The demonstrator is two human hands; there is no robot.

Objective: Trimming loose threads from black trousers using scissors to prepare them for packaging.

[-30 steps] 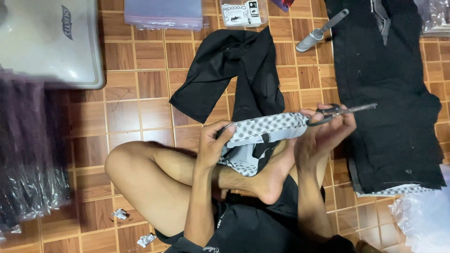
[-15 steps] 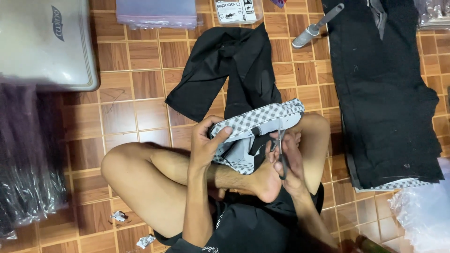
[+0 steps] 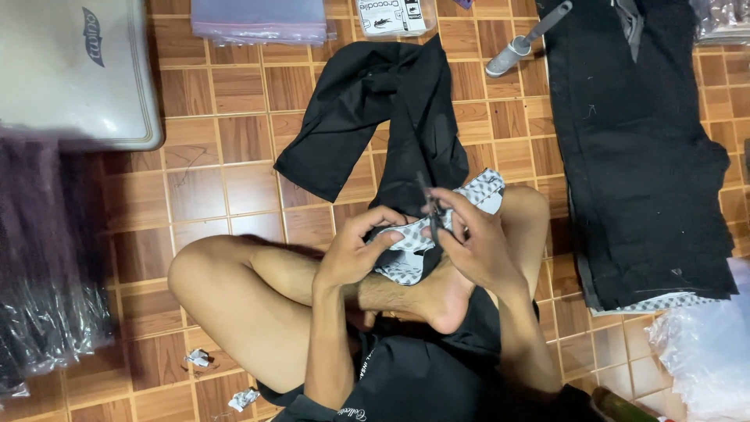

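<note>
Both hands meet at checked waistband [image 3: 483,191]: left hand [image 3: 355,250] pinches edge, right hand [image 3: 476,242] holds scissors [image 3: 430,205].

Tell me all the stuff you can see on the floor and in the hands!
black shorts: one, black, spread on the tiled floor ahead
checked waistband: one, black and white, gripped by both hands
scissors: one pair, dark, in the right hand
stack of black garments: one, right side
lint roller: one, grey, top
clear bags: one pile, purplish, top
small box: one, white, top
lid: one, grey, top left
bagged dark bundles: several, left
paper scraps: two, white, bottom left
left hand: on the waistband
right hand: holding scissors
</note>
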